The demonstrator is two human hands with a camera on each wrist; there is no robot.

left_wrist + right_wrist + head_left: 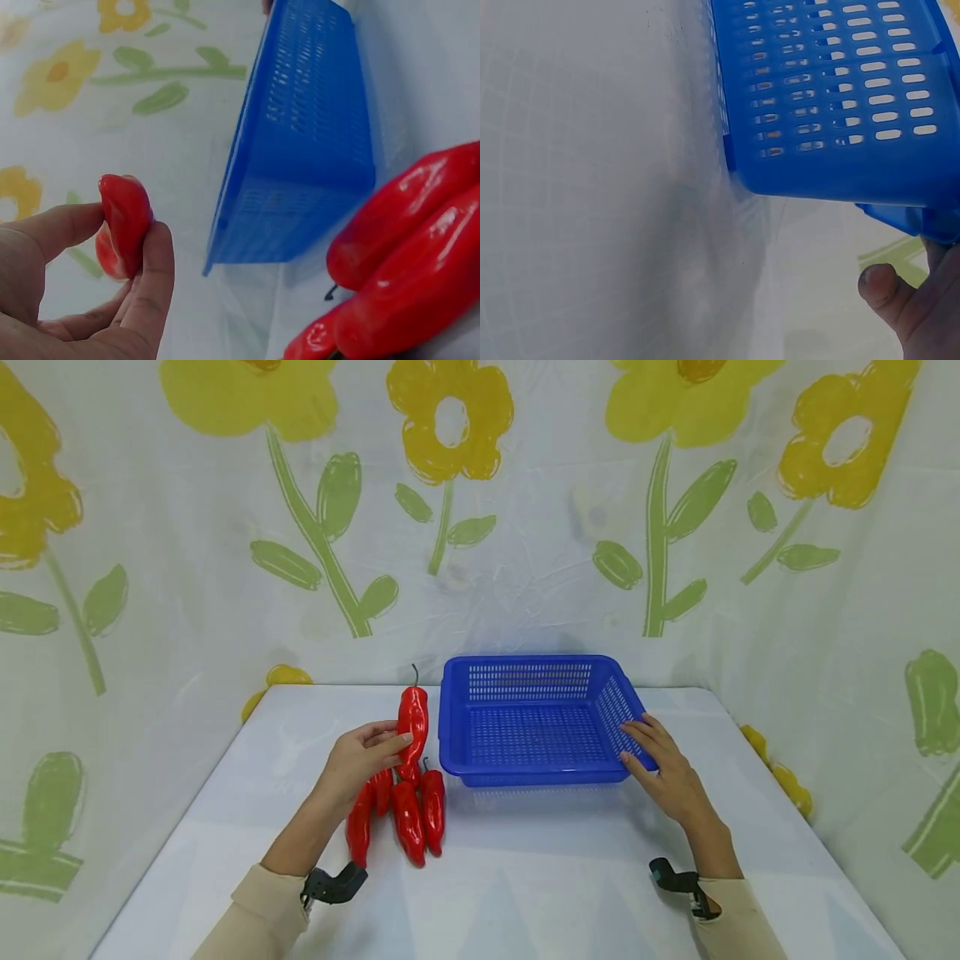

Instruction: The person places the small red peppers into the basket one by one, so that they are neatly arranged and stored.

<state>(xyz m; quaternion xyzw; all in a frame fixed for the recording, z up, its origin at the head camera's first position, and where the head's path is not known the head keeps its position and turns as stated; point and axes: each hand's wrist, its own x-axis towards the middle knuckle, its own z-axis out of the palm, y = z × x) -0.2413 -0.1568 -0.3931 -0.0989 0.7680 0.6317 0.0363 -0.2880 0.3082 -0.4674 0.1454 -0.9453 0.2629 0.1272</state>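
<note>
My left hand [367,756] pinches a glossy red chili pepper [413,714] between thumb and fingers, its dark stem pointing up, just left of the blue plastic basket [555,778]. In the left wrist view the held pepper [127,221] shows end-on between the fingertips. Several more red peppers [407,822] lie below that hand on the table. My right hand [667,772] rests at the basket's right rim, fingers reaching loosely over it. From the right wrist, its thumb [881,285] stands apart from the basket wall [832,172]; the other fingers are mostly hidden.
The white table [525,868] carries the basket near its back edge, and no contents show in the basket. A pale cloth with yellow flowers [450,422] hangs behind and along both sides. Dark wrist straps [333,885] sit over the beige sleeves.
</note>
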